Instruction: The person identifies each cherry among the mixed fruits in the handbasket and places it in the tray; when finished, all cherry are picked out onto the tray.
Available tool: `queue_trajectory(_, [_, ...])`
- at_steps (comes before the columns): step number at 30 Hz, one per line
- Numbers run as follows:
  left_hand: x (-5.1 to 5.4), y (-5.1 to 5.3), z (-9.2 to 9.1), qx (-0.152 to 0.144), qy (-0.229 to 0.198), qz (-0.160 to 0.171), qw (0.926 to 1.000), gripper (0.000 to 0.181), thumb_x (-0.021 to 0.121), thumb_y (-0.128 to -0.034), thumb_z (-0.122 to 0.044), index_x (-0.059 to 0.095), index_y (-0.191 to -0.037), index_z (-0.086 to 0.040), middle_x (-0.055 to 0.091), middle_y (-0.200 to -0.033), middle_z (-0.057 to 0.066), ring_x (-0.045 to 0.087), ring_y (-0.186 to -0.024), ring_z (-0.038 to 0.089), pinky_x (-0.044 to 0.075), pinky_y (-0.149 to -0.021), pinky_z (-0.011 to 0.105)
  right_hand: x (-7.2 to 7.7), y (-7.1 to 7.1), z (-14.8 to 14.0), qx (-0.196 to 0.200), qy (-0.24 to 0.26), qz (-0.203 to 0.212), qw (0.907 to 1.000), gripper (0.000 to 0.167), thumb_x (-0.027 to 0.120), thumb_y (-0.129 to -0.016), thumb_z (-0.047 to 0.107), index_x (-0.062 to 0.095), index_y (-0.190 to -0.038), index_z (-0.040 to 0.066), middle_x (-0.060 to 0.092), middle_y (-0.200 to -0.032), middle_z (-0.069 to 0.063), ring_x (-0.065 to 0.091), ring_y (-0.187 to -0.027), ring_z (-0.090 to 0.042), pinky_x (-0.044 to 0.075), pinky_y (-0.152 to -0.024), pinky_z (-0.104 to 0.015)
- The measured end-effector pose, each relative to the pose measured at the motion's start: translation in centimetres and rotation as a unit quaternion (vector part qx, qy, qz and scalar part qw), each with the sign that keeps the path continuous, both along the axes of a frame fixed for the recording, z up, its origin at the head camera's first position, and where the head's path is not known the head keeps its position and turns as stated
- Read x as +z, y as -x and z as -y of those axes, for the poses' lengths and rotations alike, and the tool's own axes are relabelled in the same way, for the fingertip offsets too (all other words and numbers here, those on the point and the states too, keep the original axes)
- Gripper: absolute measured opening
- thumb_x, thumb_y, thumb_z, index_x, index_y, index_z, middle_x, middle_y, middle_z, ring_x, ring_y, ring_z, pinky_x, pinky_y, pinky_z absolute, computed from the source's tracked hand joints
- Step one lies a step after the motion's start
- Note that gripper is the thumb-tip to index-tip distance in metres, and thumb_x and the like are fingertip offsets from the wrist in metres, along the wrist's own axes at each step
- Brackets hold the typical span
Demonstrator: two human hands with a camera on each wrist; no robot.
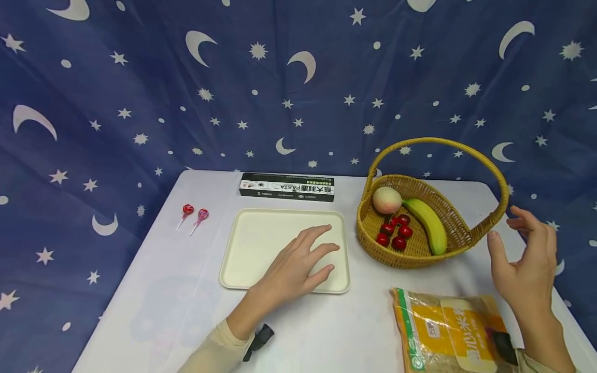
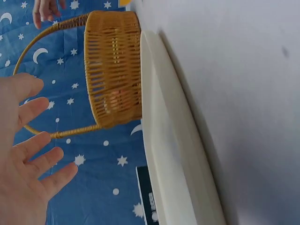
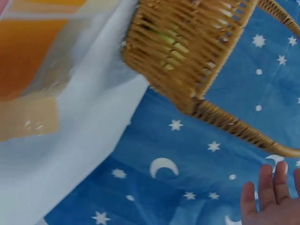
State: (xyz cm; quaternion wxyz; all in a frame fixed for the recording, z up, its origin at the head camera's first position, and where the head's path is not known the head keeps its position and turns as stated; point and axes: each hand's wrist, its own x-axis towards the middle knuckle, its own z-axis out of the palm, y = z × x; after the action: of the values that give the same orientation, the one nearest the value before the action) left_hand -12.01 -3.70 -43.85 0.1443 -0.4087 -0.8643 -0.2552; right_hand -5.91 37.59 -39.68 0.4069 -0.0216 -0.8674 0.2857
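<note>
My left hand (image 1: 298, 264) hovers above the cream tray (image 1: 242, 243), fingers spread and holding nothing. On the right, my right hand (image 1: 531, 259) is raised beside the handle (image 1: 501, 202) of a wicker basket, its fingers parted and apart from the handle. The wicker basket (image 1: 396, 259) holds a peach (image 1: 386, 200), a banana (image 1: 431, 228) and several red cherries (image 1: 398, 243). In the left wrist view the left palm (image 2: 23, 187) faces the basket's side. The right fingers (image 3: 267, 187) show below the handle in the right wrist view.
A dark pasta box (image 1: 286, 187) lies behind the tray. Two lollipops (image 1: 187, 209) rest at the table's left. A yellow-orange bag of grain (image 1: 448, 331) lies at the front right, near the right forearm. A blue star-patterned curtain (image 1: 298, 103) hangs behind the white table.
</note>
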Motion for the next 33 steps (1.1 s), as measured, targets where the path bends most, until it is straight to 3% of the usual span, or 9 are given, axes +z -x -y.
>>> queue_trajectory(2, [-0.2,0.2,-0.9,-0.012,-0.004,0.009,0.9999,0.035,0.07,-0.1026,-0.031,0.067,-0.137,-0.024,0.046,-0.164,0.007,0.051,-0.147,0.025,0.055,-0.112,0.045,-0.4,0.1,-0.8,-0.017,0.022,0.032,0.9991,0.061,0.066,-0.098,0.007,0.051,-0.157,0.015,0.039,-0.123,0.039,0.037,-0.122,0.023,0.029,-0.109,-0.004])
queue_trajectory(6, [-0.3,0.3,-2.2,-0.029,-0.007,0.023,0.9993,0.035,0.069,-0.1036,-0.03,0.067,-0.138,-0.024,0.045,-0.165,0.005,0.05,-0.148,0.023,0.054,-0.114,0.043,-1.1,0.9,-2.0,-0.029,0.039,0.106,0.9931,0.067,0.065,-0.103,0.01,0.042,-0.163,0.028,0.039,-0.118,0.038,0.039,-0.112,0.026,0.03,-0.101,-0.001])
queue_trajectory(8, [-0.4,0.2,-2.6,-0.033,-0.011,0.021,0.9992,0.034,0.069,-0.1033,-0.029,0.067,-0.137,-0.024,0.045,-0.164,0.004,0.05,-0.147,0.022,0.054,-0.114,0.041,-1.6,1.4,-2.6,-0.023,0.031,0.129,0.991,0.063,0.065,-0.104,0.013,0.043,-0.162,0.024,0.045,-0.119,0.029,0.039,-0.111,0.025,0.03,-0.097,0.001])
queue_trajectory(11, [-0.5,0.0,-3.1,-0.039,-0.021,0.016,0.9989,0.032,0.07,-0.1025,-0.027,0.069,-0.135,-0.023,0.048,-0.162,0.004,0.052,-0.146,0.022,0.053,-0.115,0.039,-2.3,1.9,-3.4,-0.004,0.004,0.156,0.9877,0.057,0.065,-0.105,0.017,0.048,-0.159,0.017,0.055,-0.121,0.006,0.036,-0.11,0.024,0.028,-0.09,0.002])
queue_trajectory(15, [-0.8,-0.1,-3.6,-0.044,-0.029,0.01,0.9986,0.031,0.07,-0.1025,-0.027,0.07,-0.133,-0.023,0.05,-0.16,0.005,0.053,-0.145,0.022,0.052,-0.117,0.038,-3.0,2.5,-4.2,0.024,-0.019,0.184,0.9825,0.049,0.064,-0.107,0.02,0.054,-0.154,0.012,0.058,-0.126,-0.02,0.032,-0.109,0.026,0.026,-0.084,-0.001])
queue_trajectory(24, [-0.7,1.0,-6.2,-0.061,-0.038,0.012,0.9974,0.031,0.068,-0.104,-0.028,0.07,-0.135,-0.022,0.053,-0.158,0.006,0.052,-0.146,0.022,0.048,-0.122,0.037,-4.0,3.0,-5.0,0.044,-0.019,0.2,0.9787,0.044,0.064,-0.107,0.02,0.058,-0.148,0.007,0.06,-0.131,-0.026,0.031,-0.107,0.028,0.032,-0.081,-0.007])
queue_trajectory(33, [-0.7,2.2,-9.0,-0.067,-0.016,0.045,0.9966,0.031,0.065,-0.1064,-0.03,0.068,-0.137,-0.024,0.052,-0.159,0.003,0.051,-0.146,0.02,0.047,-0.121,0.038,-4.1,3.0,-4.8,0.048,-0.019,0.196,0.9792,0.043,0.063,-0.108,0.021,0.058,-0.148,0.008,0.061,-0.132,-0.025,0.03,-0.109,0.029,0.034,-0.082,-0.011])
